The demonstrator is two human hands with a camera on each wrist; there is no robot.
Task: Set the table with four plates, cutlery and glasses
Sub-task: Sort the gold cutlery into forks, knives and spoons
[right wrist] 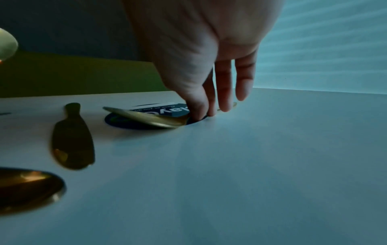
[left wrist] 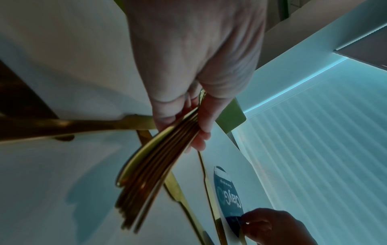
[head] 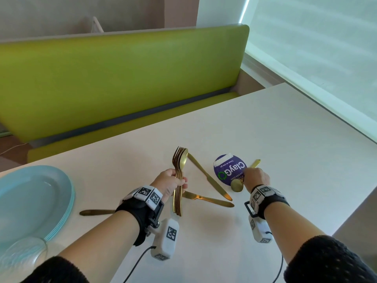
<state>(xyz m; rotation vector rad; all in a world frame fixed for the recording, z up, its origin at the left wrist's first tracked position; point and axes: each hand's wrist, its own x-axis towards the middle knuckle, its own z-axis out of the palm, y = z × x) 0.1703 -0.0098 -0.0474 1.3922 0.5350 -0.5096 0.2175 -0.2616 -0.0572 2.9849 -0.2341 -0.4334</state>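
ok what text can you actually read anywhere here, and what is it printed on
"ClayGo": large white letters, upside down to the camera, on the round purple sticker stuck to the table.
"Clean as you go": small line on the same sticker.
A further small line along the sticker's edge: too small to read.
Wrist camera units: square black-and-white marker codes only, no readable words.

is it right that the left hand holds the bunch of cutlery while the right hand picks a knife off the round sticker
Not quite. The right hand is picking up a spoon, not a knife; the head view shows its round bowl beside the hand. The rest stands: the left hand holds the bunch of cutlery, and the spoon lies across the round sticker.
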